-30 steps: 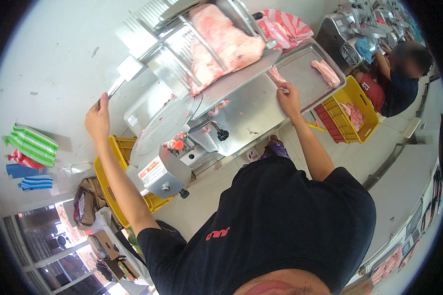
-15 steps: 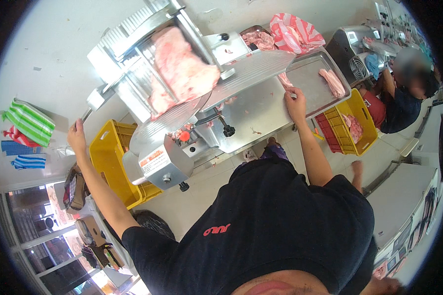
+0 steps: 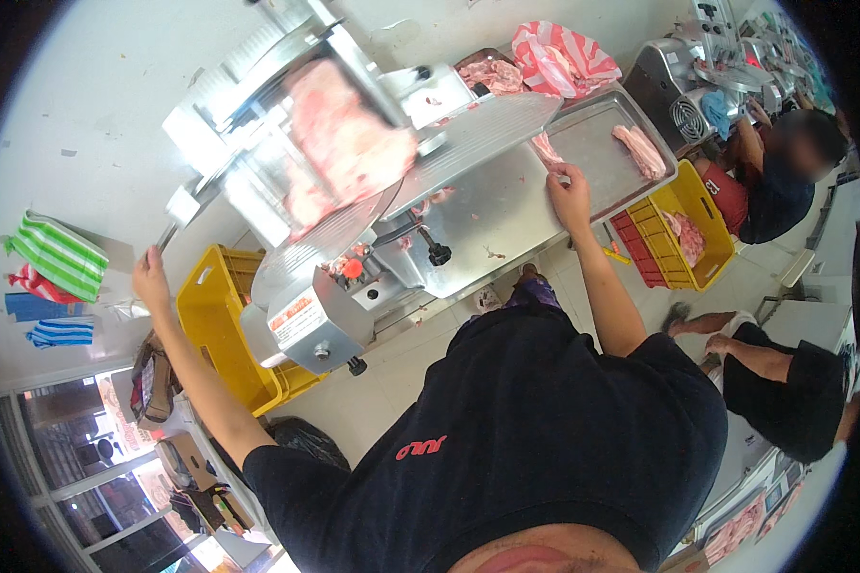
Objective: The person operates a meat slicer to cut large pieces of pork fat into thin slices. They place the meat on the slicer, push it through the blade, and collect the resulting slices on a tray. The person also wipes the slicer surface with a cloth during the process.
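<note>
A metal meat slicer (image 3: 296, 320) stands before me, its carriage blurred by motion. On the carriage lies a large slab of pale pink raw meat (image 3: 339, 129), against the round blade. My left hand (image 3: 150, 279) is closed round the slicer's handle (image 3: 168, 234) at the far left. Over the near left edge of a metal tray (image 3: 583, 143), my right hand (image 3: 571, 199) has its fingers pinched at the lower end of a thin meat slice (image 3: 545, 149). Farther right in that tray lies a small stack of meat slices (image 3: 638, 153).
Yellow crates stand low at the left (image 3: 215, 334) and right (image 3: 712, 277); the right one holds meat. Behind the tray are a red-and-white striped bag (image 3: 564, 62) and more meat (image 3: 492, 76). One person (image 3: 784, 181) works at another slicer; a second person (image 3: 784, 382) is at the right.
The slicer's carriage and slab are more blurred, and my left hand sits slightly lower in view. My right hand stays by the slice. A person in dark clothes has come into view at right.
</note>
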{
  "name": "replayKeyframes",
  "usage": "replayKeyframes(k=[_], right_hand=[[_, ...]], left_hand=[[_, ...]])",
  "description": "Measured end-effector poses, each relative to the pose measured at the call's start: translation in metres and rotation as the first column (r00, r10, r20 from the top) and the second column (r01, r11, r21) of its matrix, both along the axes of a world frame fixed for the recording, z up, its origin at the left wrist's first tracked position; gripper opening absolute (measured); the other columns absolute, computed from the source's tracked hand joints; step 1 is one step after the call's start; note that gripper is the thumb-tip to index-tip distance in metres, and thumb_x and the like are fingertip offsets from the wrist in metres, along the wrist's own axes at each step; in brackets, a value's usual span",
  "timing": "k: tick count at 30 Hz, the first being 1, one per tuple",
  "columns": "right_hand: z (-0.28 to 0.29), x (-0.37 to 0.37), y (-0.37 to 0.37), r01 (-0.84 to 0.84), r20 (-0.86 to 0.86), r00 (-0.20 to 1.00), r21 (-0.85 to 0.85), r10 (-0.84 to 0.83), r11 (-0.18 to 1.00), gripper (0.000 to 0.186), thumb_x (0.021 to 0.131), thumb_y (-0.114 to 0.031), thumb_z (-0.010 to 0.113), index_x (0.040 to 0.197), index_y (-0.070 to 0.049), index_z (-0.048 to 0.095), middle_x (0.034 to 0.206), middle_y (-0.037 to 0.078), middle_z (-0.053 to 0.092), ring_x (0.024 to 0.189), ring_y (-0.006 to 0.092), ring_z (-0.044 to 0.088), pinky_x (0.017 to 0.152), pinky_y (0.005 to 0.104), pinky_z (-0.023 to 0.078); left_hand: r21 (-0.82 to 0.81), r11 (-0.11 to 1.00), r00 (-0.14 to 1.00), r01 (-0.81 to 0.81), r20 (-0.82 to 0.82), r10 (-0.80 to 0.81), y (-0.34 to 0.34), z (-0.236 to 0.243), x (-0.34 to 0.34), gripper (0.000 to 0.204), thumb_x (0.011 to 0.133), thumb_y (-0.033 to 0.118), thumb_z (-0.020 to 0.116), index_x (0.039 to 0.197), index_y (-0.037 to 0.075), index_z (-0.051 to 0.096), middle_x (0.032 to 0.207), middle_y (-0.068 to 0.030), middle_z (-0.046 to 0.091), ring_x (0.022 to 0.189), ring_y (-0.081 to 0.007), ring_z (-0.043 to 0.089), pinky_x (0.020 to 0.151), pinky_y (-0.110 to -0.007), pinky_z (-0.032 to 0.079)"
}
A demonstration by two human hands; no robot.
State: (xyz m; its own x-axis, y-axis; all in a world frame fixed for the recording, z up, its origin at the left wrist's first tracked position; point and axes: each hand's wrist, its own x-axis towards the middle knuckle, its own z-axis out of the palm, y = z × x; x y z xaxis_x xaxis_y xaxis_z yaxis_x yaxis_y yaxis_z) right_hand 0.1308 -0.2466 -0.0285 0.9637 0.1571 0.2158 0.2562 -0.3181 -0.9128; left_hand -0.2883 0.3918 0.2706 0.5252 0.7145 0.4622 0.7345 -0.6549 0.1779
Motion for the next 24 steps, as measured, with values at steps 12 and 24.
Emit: replayKeyframes(k=[12, 24], right_hand=[[-0.025, 0.024, -0.007, 0.001, -0.399, 0.900, 0.406, 0.176, 0.914, 0.019, 0.091, -0.013, 0.065, 0.105, -0.001, 0.072, 0.113, 0.010, 0.072, 0.101, 0.0158, 0.064, 0.086, 0.0300, 0.051], [-0.016, 0.026, -0.007, -0.048, -0.552, 0.786, 0.395, 0.279, 0.917, 0.030, 0.096, -0.021, 0.059, 0.117, -0.002, 0.067, 0.108, 0.004, 0.068, 0.101, 0.0144, 0.060, 0.092, 0.0270, 0.045]], left_hand=[[-0.294, 0.950, 0.985, 0.108, -0.095, -0.141, -0.143, 0.047, 0.154, 0.073, 0.090, 0.071, 0.052, 0.072, 0.001, 0.061, 0.065, -0.0087, 0.053, 0.068, -0.0215, 0.050, 0.068, -0.036, 0.043], [-0.416, 0.908, 0.979, -0.052, 0.158, 0.128, 0.014, 0.019, -0.005, 0.085, 0.096, 0.076, 0.023, 0.055, 0.007, 0.054, 0.055, -0.0033, 0.044, 0.059, -0.0195, 0.041, 0.063, -0.034, 0.033]])
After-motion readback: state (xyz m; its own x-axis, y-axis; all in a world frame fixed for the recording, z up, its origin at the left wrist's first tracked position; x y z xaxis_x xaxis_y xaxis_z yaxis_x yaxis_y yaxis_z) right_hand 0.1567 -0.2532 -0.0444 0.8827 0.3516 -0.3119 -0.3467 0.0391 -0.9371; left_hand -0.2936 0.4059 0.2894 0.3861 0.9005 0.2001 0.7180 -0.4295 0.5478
